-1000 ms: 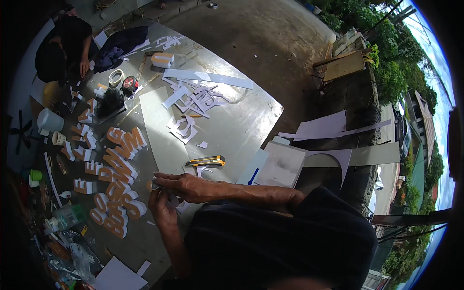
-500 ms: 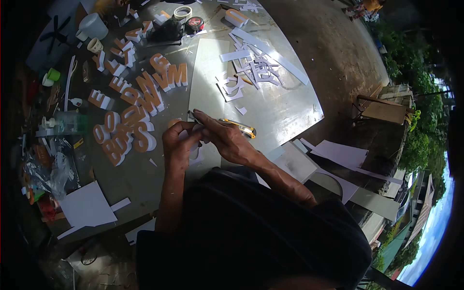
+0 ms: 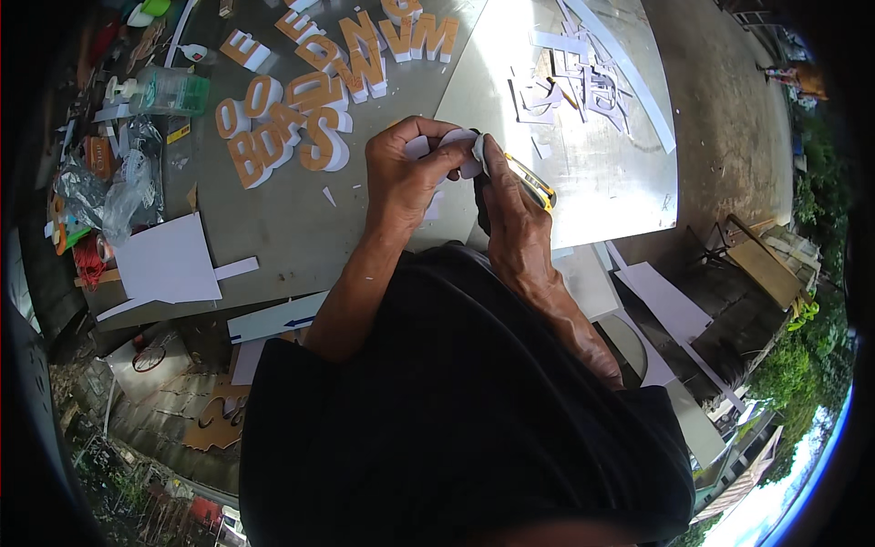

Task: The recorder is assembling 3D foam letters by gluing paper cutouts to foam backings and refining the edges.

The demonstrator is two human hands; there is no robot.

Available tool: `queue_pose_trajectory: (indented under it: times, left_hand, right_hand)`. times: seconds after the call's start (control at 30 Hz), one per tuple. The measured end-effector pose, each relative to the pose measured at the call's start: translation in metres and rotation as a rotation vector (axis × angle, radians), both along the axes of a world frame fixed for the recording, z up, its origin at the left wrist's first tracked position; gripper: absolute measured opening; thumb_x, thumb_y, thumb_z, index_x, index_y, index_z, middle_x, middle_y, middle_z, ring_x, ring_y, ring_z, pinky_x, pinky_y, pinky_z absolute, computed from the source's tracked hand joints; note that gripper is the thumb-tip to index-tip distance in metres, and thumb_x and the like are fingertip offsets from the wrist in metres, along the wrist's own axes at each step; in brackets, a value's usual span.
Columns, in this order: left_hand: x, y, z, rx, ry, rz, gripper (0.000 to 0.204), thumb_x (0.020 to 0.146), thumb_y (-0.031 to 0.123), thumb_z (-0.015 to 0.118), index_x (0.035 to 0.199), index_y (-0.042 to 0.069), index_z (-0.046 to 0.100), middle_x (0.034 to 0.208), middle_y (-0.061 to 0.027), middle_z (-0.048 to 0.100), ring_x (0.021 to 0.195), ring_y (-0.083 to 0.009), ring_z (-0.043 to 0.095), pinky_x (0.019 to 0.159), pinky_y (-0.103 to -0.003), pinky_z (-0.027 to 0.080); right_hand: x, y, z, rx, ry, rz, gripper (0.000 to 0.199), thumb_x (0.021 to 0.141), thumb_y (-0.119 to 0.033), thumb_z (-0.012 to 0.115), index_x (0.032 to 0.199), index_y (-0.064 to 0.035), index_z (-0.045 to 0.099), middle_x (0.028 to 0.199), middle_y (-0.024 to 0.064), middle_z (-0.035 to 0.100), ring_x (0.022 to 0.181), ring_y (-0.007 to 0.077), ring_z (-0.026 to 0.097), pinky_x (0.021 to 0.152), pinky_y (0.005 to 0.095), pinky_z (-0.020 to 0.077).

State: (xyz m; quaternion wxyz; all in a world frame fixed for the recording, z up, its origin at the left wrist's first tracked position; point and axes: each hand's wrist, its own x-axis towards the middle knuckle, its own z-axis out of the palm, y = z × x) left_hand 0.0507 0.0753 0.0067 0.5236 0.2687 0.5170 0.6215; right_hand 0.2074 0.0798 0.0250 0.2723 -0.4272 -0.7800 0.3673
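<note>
My left hand [image 3: 401, 178] is closed, its thumb and fingers pinching a white curved foam-like piece [image 3: 463, 146] in front of my chest. Against the right edge of that piece, my right hand [image 3: 518, 214] has its fingers bent around a small pale thing [image 3: 479, 151] that I cannot make out. Something dark shows under the right fingers. Just beyond the right hand, a yellow utility knife [image 3: 536, 185] lies on the pale board. Several thick cut-out letters [image 3: 324, 141] with brown faces and white sides lie to the left of my hands.
White offcuts [image 3: 583, 77] are heaped on the pale board [image 3: 629, 196] at the right. A white sheet [image 3: 169, 260] lies on the table's near left corner. Behind it are crumpled clear plastic [image 3: 128, 201] and a green-tinted bottle [image 3: 173, 91]. Long panels [image 3: 661, 301] lean at the right.
My view has swung, so the table sits higher and farther right. My right hand no longer covers the left fingers, and more of the white piece shows. The knife has stayed on the board.
</note>
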Motion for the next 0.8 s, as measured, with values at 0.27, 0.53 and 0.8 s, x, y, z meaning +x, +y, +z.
queue_pose_trajectory:
  times: [0.27, 0.53, 0.8]
  left_hand:
    - [-0.003, -0.003, 0.001, 0.050, 0.000, 0.010, 0.010, 0.080, -0.001, 0.073, 0.088, -0.005, 0.069, 0.070, -0.0083, 0.068, 0.061, -0.0111, 0.063, 0.056, -0.024, 0.051]
    - [-0.008, 0.000, 0.005, 0.009, 0.138, -0.101, 0.011, 0.079, -0.003, 0.073, 0.089, -0.003, 0.069, 0.075, -0.0068, 0.067, 0.063, -0.0118, 0.061, 0.061, -0.024, 0.049]
    - [0.005, 0.003, 0.007, 0.078, -0.020, 0.168, 0.011, 0.081, -0.004, 0.074, 0.091, -0.004, 0.069, 0.082, -0.0095, 0.069, 0.068, -0.0138, 0.063, 0.063, -0.025, 0.051]
  right_hand:
    - [-0.006, 0.008, 0.006, -0.017, 0.052, 0.044, 0.057, 0.090, 0.017, 0.047, 0.144, -0.0005, 0.043, 0.109, 0.0234, 0.066, 0.090, 0.0270, 0.068, 0.079, 0.0374, 0.0559]
    - [-0.014, 0.019, 0.012, -0.059, 0.068, 0.092, 0.055, 0.091, 0.014, 0.047, 0.144, -0.0010, 0.044, 0.127, 0.0278, 0.060, 0.096, 0.0322, 0.070, 0.079, 0.0374, 0.0583]
    - [-0.028, 0.012, 0.013, -0.069, 0.047, -0.046, 0.054, 0.093, 0.011, 0.048, 0.145, 0.0023, 0.039, 0.130, 0.0317, 0.056, 0.114, 0.0416, 0.062, 0.088, 0.0407, 0.0562]
